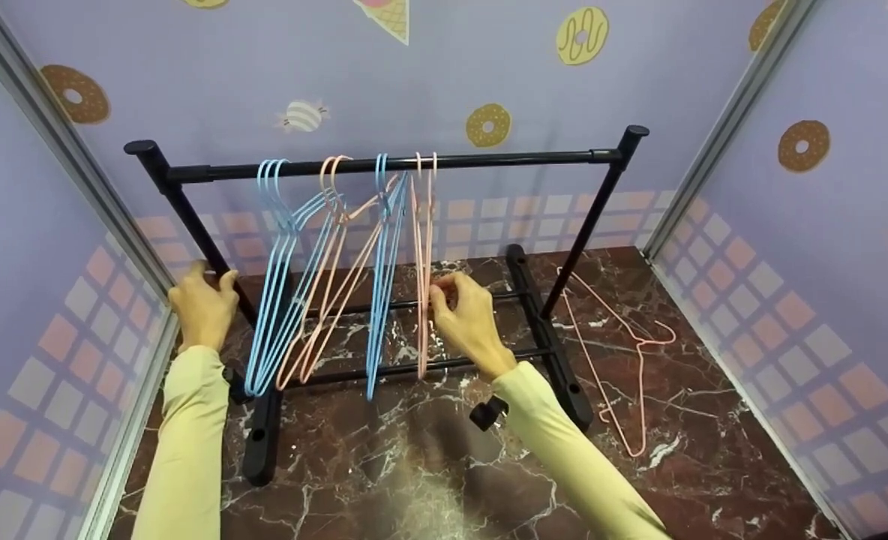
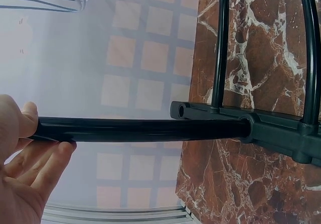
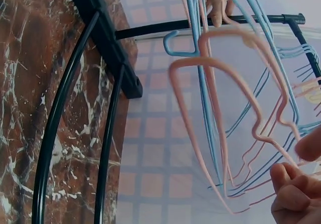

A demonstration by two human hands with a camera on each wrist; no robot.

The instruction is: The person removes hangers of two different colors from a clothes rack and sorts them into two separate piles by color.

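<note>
A black clothes rack stands on a marble floor, with several blue hangers and pink hangers on its top rail. My left hand grips the rack's left upright post, thumb and fingers wrapped round it. My right hand reaches between the rack's ends and pinches the rightmost hanging pink hanger partway down its wire. In the right wrist view, that pink hanger loops in front of the blue ones, and my curled fingers sit at its lower right.
Another pink hanger lies flat on the floor to the right of the rack's right foot. Purple patterned walls close in on three sides. The rack's lower cross bars run below the hangers.
</note>
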